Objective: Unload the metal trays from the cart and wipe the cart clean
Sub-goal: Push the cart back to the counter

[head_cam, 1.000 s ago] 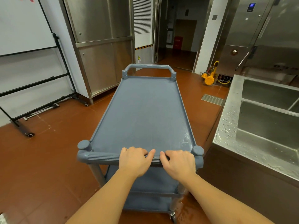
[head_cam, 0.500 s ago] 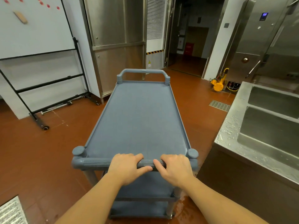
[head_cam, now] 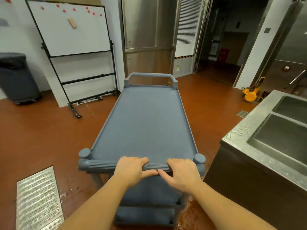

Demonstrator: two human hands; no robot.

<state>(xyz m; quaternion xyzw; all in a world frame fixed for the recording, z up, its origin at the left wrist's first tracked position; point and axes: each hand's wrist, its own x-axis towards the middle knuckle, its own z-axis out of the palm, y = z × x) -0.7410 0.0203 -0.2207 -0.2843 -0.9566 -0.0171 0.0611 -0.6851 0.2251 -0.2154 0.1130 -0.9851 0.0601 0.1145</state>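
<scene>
A grey-blue plastic cart [head_cam: 144, 123] stands lengthwise in front of me on the red-brown floor. Its top shelf is bare, and lower shelves show beneath the near end. My left hand [head_cam: 131, 170] grips the ribbed near handle [head_cam: 99, 165] left of its middle. My right hand [head_cam: 182, 173] grips the same handle toward its right end, thumbs almost touching. No metal trays are in view.
A wet stainless double sink unit [head_cam: 259, 143] stands close on the cart's right. A wheeled whiteboard [head_cam: 71, 30] and dark bin [head_cam: 16, 77] are at the left. A metal floor grate [head_cam: 38, 201] lies near left. Steel cabinets [head_cam: 147, 39] and a doorway [head_cam: 222, 52] are ahead.
The cart and I have drawn back and swung left from the steel cabinets; the whiteboard, bin and floor grate came into view. Both hands stayed gripping the handle.
</scene>
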